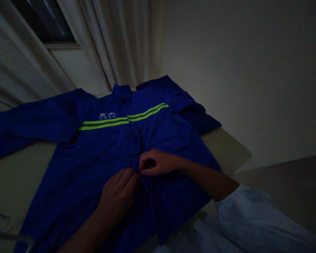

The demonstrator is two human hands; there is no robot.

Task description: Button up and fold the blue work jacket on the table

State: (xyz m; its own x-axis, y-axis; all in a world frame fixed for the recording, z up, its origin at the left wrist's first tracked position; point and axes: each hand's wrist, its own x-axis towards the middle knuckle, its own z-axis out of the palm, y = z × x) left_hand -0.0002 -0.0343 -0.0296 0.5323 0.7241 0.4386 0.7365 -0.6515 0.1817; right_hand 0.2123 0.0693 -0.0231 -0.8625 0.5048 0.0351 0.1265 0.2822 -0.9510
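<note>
A blue work jacket (94,147) with lime-green reflective stripes and a small white logo lies face up on a pale table (226,147). Both hands meet at its front opening, below the stripes. My left hand (118,196) has its fingers closed on the left front edge of the jacket. My right hand (155,163) is curled and pinches the right front edge beside it. What lies between the fingertips is too dark to make out.
The room is dim. Curtains (116,42) and a dark window (44,21) stand behind the table. A plain wall (239,70) is at the right. A wire clothes hanger (5,232) shows at the lower left corner. One sleeve (23,126) spreads to the left.
</note>
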